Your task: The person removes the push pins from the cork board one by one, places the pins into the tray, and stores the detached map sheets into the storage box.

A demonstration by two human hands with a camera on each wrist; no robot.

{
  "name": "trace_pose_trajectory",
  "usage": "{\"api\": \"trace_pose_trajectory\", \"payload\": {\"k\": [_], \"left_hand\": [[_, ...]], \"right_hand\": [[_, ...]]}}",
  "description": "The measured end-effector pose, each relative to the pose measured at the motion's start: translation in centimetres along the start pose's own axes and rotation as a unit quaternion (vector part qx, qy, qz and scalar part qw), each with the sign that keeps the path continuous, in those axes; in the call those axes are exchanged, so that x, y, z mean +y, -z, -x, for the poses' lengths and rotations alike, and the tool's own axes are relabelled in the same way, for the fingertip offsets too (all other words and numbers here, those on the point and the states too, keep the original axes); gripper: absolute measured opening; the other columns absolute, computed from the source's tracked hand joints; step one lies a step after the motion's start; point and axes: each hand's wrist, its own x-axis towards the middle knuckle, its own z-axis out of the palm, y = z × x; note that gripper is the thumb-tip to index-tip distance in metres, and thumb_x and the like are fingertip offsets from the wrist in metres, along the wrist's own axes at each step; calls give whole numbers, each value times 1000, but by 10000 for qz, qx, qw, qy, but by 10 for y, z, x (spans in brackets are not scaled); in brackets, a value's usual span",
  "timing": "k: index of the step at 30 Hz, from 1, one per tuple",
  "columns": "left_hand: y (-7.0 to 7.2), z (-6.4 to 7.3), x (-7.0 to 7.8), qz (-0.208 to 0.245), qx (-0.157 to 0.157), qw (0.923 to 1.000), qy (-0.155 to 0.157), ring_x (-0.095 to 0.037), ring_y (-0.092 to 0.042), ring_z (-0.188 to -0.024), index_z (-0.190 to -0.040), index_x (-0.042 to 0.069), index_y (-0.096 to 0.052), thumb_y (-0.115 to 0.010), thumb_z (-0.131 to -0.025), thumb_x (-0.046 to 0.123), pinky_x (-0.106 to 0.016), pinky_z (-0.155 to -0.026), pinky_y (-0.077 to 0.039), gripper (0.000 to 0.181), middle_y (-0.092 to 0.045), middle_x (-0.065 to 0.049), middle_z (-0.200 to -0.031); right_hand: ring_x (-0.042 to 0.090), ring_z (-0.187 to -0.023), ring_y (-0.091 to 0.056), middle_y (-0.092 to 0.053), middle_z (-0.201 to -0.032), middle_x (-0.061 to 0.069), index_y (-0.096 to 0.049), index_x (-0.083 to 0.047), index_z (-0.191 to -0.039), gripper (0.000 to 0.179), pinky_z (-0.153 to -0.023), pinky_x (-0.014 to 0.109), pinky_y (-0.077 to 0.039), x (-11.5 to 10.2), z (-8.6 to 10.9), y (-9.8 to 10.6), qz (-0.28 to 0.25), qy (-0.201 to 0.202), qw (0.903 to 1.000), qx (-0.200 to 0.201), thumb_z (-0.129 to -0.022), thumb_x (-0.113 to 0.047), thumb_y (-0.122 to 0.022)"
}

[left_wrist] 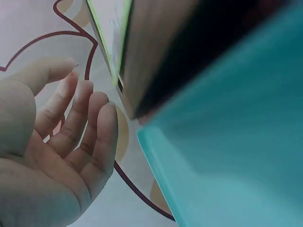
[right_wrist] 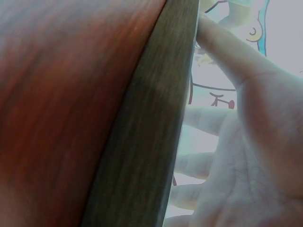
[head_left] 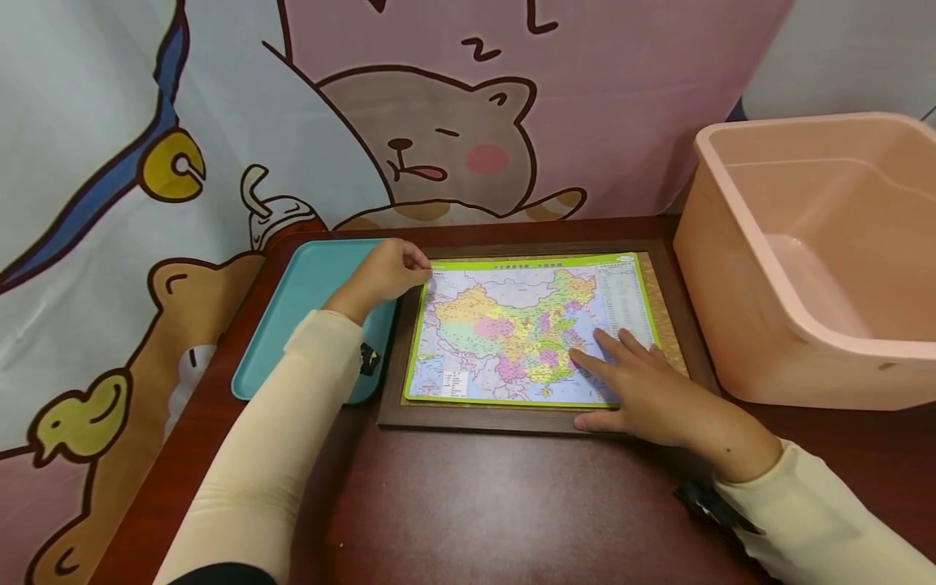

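A laminated, green-edged map (head_left: 504, 341) lies on a cork board (head_left: 661, 301) with a brown wooden frame (head_left: 497, 418). My left hand (head_left: 383, 276) is at the map's upper left corner. Its thumb and index fingertip pinch a tiny pin-like thing (left_wrist: 77, 65) with a thin dark point, while the other fingers curl loosely. On the map's lower right part rests my right hand (head_left: 643, 390), fingers spread and thumb over the frame's front strip. In the right wrist view, the frame (right_wrist: 147, 113) covers part of that hand's fingers.
Left of the board is a turquoise tray (head_left: 281, 325), partly under my left arm. A large pink plastic bin (head_left: 746, 325) stands close to the board's right side. Behind the dark red table (head_left: 497, 504) hangs a cartoon-printed cloth (head_left: 439, 122).
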Motion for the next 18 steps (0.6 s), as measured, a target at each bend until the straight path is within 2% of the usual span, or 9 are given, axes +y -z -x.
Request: {"api": "trace_pose_trajectory", "payload": {"k": [8, 13, 18], "left_hand": [[10, 9, -24, -212, 245, 9995, 53, -24, -58, -88, -97, 7, -73, -69, -94, 20, -36, -75, -48, 15, -68, -11, -98], [16, 13, -37, -312, 276, 9991, -1, -26, -60, -92, -98, 3, -73, -68, -93, 17, -39, -81, -49, 16, -70, -15, -101], [19, 15, -48, -441, 249, 9986, 150, -26, -61, -95, -97, 2, -73, -69, -92, 17, -39, -83, -48, 16, -71, -15, -101]], "right_hand": [[63, -139, -27, -33, -155, 32, -47, -15, -150, 88, -98, 82, -27, 0, 0, -1, 43, 27, 10000, -2, -81, -64, -71], [62, -140, -27, -33, -155, 32, -47, -16, -150, 89, -98, 81, -28, 1, 0, -1, 52, 23, 10000, 7, -81, -64, -71], [63, -139, -27, -33, -155, 32, -47, -16, -151, 88, -99, 81, -27, 0, 0, 0, 40, 39, 10000, 21, -81, -64, -72]]}}
